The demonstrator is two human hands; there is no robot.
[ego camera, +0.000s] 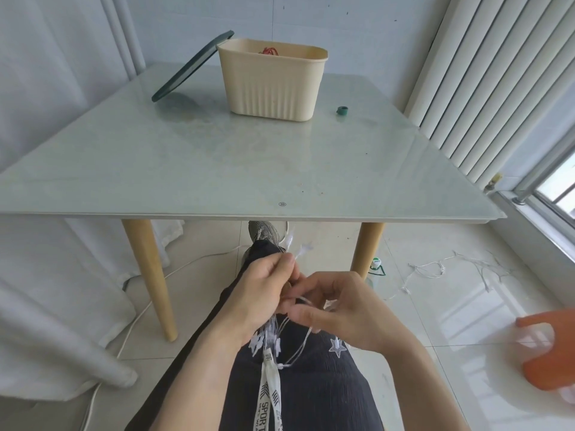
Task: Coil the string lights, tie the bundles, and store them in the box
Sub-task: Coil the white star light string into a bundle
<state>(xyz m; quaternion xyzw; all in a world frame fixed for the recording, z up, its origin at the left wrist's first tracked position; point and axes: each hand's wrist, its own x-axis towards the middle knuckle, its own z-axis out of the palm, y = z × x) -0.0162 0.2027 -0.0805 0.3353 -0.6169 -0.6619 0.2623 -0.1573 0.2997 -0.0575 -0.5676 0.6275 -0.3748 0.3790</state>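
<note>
A bundle of white string lights with star-shaped bulbs point(273, 334) hangs over the lap, below the near table edge. Left hand point(264, 293): fingers curled round the gathered wire, thumb and forefinger pinching a strand at the top. Right hand point(339, 309): fingers bent, pinching a thin clear loop of wire just beside the left hand; the two hands nearly touch. One loose star point(337, 346) lies on the dark trouser leg under the right wrist.

Two white printed drawstring ribbons point(269, 396) hang down the lap (lettering partly legible).

A pale glass-topped table with wooden legs point(217, 169) has wide bare surface between its near edge and the far objects. At the far side: one cream ribbed plastic box point(273, 85), open, something red inside (cannot tell what). One dark green round lid point(189, 68) leans against the box's left rim, its lower edge on the table. One small green ring-shaped roll point(342, 110) sits right of the box, apart from it.

On the floor: more white light string point(435, 269) trailing at right, one white cable point(137, 318) at left, one orange plastic stool point(550, 349) at the right edge.
</note>
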